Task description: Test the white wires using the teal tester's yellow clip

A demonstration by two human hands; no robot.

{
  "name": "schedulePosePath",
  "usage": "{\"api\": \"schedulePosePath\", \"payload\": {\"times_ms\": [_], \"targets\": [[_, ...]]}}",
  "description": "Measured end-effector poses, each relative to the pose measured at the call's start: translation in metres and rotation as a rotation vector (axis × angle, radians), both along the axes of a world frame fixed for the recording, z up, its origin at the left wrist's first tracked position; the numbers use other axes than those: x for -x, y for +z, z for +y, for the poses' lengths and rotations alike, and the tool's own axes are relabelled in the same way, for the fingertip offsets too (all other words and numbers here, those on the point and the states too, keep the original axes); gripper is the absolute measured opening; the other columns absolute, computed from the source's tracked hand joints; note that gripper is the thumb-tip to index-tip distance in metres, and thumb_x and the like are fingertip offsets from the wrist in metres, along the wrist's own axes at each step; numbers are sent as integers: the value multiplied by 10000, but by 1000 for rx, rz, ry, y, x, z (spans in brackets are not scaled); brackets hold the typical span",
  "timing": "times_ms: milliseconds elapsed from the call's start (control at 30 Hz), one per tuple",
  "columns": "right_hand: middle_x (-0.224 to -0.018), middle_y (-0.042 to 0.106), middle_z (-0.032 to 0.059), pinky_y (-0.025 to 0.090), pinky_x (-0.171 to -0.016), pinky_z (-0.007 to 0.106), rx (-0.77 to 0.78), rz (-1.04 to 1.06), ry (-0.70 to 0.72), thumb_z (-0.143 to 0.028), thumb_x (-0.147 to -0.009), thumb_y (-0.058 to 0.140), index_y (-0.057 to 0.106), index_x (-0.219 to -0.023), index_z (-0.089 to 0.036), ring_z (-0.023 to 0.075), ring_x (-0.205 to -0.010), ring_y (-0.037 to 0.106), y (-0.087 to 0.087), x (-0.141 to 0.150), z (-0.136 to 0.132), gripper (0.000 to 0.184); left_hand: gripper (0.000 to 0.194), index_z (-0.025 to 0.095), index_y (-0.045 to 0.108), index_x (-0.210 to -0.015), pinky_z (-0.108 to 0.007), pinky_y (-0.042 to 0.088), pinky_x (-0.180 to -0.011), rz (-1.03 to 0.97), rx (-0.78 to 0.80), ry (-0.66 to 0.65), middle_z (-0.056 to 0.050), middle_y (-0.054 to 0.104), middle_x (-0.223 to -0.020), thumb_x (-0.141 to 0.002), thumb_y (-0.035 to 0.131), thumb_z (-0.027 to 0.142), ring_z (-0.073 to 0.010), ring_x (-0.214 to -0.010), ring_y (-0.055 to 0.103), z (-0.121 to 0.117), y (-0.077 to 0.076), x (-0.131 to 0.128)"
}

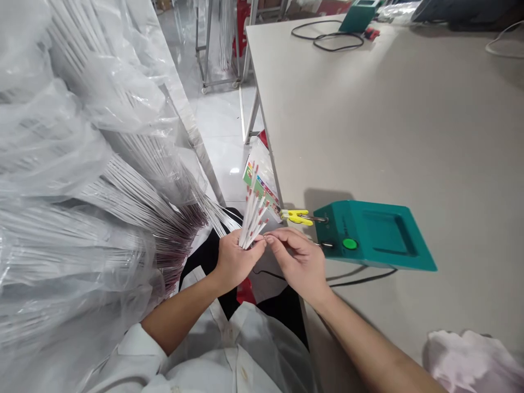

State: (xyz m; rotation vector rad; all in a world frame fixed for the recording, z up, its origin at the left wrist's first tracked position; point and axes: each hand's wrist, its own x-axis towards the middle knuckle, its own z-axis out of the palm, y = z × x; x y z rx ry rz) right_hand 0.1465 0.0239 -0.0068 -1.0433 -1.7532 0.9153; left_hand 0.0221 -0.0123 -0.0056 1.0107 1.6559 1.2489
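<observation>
My left hand is wrapped round a bundle of thin white wires whose reddish-brown ends fan upward. The wires trail back toward the left. My right hand meets it, thumb and index finger pinched close to my left thumb; what lies in the pinch is too small to make out. Just right of my right hand a green tester box with a round green button sits on the table. A yellow clip is attached to a metal prong on the box's left side.
Large bundles of white wires in clear plastic fill the left side. The grey table carries another green box with a black cable, and a pale cloth. A wheeled metal rack stands on the floor beyond.
</observation>
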Motion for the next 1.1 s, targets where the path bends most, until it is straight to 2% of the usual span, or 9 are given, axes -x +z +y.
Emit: {"api": "schedulePosePath", "payload": {"times_ms": [167, 333, 400, 500, 567, 667, 733, 900, 1100], "targets": [[-764, 664, 25, 500, -651, 270, 20, 63, 32, -187, -811, 582, 678, -785, -215, 140, -708, 609, 0, -2, 5, 104, 186, 145, 678, -708, -222, 396, -513, -147, 55, -96, 13, 563, -530, -736, 632, 323, -98, -514, 496, 3, 8, 5], [-696, 642, 17, 482, -600, 262, 12, 21, 60, -198, -803, 588, 655, -728, -202, 131, -638, 584, 3, -3, 7, 100, 274, 133, 639, -646, -208, 276, -405, -236, 84, -194, 44, 441, -447, -766, 589, 375, -57, -401, 355, 3, 6, 13], [-705, 651, 20, 485, -609, 268, 41, 2, 63, -220, -806, 591, 657, -739, -203, 136, -650, 592, 4, -5, 9, 95, 280, 133, 634, -640, -209, 270, -410, -231, 77, -207, 40, 449, -469, -762, 597, 382, -55, -414, 358, 3, 6, 16], [-856, 682, 48, 512, -674, 300, 122, 37, 52, -272, -815, 593, 671, -906, -217, 159, -746, 627, 10, -9, 12, 132, 253, 138, 637, -639, -214, 299, -443, -206, 93, -219, 32, 473, -490, -758, 607, 360, -67, -447, 391, 3, 8, 19], [-941, 670, 66, 524, -684, 311, 161, 49, 114, -296, -792, 624, 663, -969, -218, 164, -760, 633, 15, -11, 14, 197, 223, 144, 642, -626, -222, 350, -502, -186, 78, -249, 18, 518, -518, -752, 614, 326, -87, -507, 453, 4, 11, 22], [-838, 660, 53, 510, -645, 290, 168, -10, 247, -272, -766, 651, 677, -814, -207, 149, -703, 615, 23, -11, 14, 85, 195, 146, 643, -600, -232, 398, -588, -162, 18, -348, -9, 592, -602, -744, 618, 274, -114, -617, 520, 4, 15, 25], [-752, 649, 39, 494, -629, 280, 176, -15, 279, -248, -776, 639, 674, -734, -206, 144, -688, 604, 24, -10, 13, 69, 189, 141, 642, -602, -227, 390, -568, -163, 18, -398, -12, 599, -610, -745, 614, 262, -106, -600, 512, 5, 15, 27], [-750, 622, 17, 498, -565, 262, 367, 298, 230, -260, -745, 679, 709, -736, -231, 118, -627, 588, 14, -3, 8, 43, 232, 132, 628, -667, -204, 260, -395, -402, 80, -322, 5, 579, -566, -715, 646, 359, -40, -393, 363, 5, 6, 25], [-730, 597, -10, 445, -449, 196, 682, 610, 172, -330, -652, 759, 736, -694, -261, 56, -512, 518, -2, 11, -1, 84, 285, 130, 613, -694, -181, 216, -366, -699, 31, -243, 31, 543, -537, -663, 712, 395, -11, -357, 328, 4, -6, 14]]}}
